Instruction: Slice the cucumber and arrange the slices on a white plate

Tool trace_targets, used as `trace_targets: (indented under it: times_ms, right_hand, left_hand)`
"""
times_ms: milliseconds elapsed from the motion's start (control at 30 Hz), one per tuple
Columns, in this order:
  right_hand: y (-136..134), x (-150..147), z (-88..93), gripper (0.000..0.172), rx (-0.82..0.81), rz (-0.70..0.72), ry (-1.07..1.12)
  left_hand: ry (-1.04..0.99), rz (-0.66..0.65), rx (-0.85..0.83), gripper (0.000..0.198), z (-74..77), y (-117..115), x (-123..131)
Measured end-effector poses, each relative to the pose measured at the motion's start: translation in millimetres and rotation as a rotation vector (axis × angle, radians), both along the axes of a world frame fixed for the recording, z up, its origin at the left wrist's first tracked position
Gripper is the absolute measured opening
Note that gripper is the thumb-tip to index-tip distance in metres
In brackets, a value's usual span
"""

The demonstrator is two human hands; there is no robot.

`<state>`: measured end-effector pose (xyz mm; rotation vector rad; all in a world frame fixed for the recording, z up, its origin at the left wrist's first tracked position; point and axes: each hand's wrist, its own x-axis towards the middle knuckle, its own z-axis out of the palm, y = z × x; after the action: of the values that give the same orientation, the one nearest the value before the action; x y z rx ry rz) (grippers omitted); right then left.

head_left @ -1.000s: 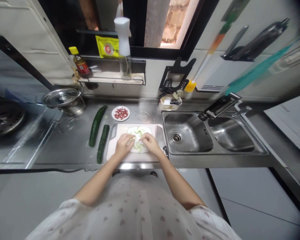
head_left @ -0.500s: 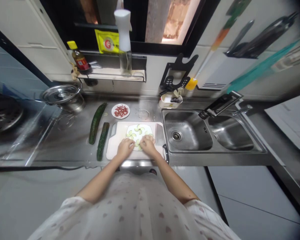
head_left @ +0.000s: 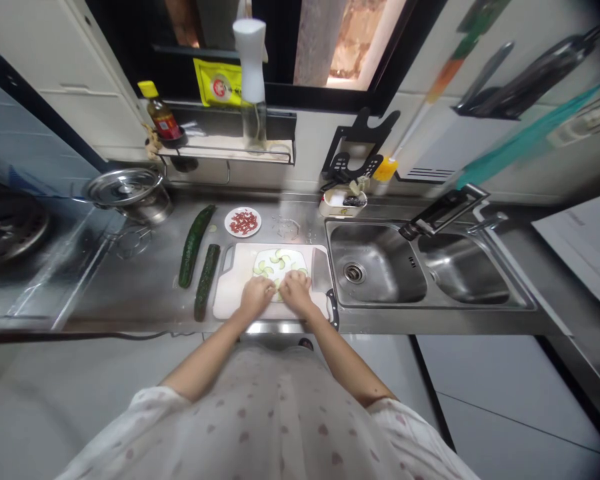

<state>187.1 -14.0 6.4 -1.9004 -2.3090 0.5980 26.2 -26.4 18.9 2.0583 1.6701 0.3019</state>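
A white plate with thin green-edged cucumber slices laid in curved groups rests on a pale cutting board. Over its near edge, my left hand and my right hand meet almost fingertip to fingertip. Each has its fingers bent together in a pinch at the cucumber slices between them; some pale green shows there, though the fingers partly cover it. On the board's right side lies a knife with a broad blade and black handle. Two whole cucumbers lie left of the board.
Behind the board stands a small white plate of chopped reddish pieces. A double steel sink with a black faucet is at right. A lidded steel pot stands at left, and a wall shelf holds bottles.
My left hand has shifted slightly right and its fingers are closer to my right hand. The right hand stays nearly in place over the plate. The view has moved slightly.
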Motion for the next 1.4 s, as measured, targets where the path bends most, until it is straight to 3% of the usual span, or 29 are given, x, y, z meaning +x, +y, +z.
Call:
trace_targets:
  times_ms: [667,1133,1400]
  right_hand:
    - [0.6,-3.4,3.5,0.029,0.052,0.043,0.038]
    - [1.4,3.3,13.7,0.022,0.079,-0.048,0.12]
    - [-2.7,2.3,8.7,0.022,0.046,-0.005,0.068]
  left_hand:
    - [0.03,0.011,-0.005,0.022,-4.2,4.8,8.3]
    - [0.002,0.063,0.008,0.017,-0.6,7.2,7.3]
    - [-0.001,0.051,0.002,0.022,-2.0,7.6,9.8]
